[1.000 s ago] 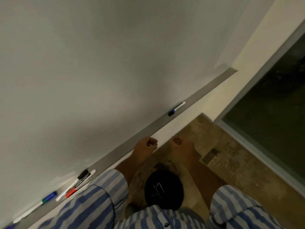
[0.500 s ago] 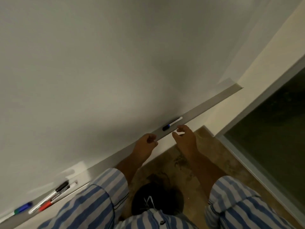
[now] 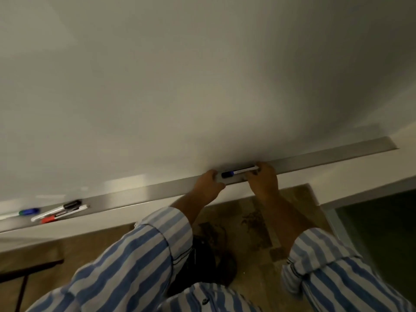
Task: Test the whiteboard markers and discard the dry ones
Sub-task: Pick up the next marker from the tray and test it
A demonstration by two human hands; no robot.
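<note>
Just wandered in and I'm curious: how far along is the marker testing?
Barely begun: the white whiteboard bears no marks. Both hands, right and left, reach the blue-capped marker on the metal tray. The marker cluster at left waits.

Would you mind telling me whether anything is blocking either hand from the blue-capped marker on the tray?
Nothing visible does. The blue-capped marker lies alone on this stretch of the tray; the right hand reaches its white end, and the left hand sits just beside its cap.
</note>
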